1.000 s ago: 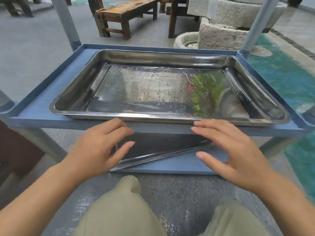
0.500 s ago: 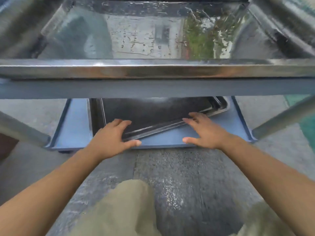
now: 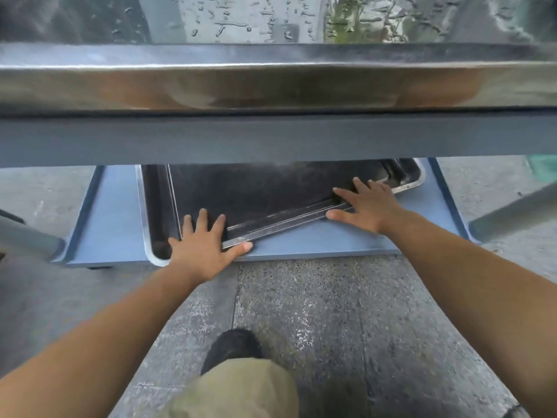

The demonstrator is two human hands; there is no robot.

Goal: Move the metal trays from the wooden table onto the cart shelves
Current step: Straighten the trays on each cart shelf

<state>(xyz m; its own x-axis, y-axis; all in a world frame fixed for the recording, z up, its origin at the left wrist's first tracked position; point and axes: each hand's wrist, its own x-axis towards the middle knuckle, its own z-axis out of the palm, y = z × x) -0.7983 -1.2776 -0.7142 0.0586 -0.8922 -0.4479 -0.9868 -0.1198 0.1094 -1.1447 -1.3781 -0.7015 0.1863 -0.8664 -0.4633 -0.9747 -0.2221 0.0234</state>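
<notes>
Both grips splayed flat, left hand (image 3: 202, 250) and right hand (image 3: 369, 203), on skewed lower tray (image 3: 271, 197), its twelve-o'clock half hidden behind upper shelf (image 3: 271, 140).

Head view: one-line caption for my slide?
Both hands, left and right, rest open on a skewed tray on the cart's lower shelf; another tray sits above.

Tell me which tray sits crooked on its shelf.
The lower-shelf tray, under both hands: its near rim runs diagonally across the blue lower shelf. The top-shelf tray lies square with its shelf edge.
</notes>
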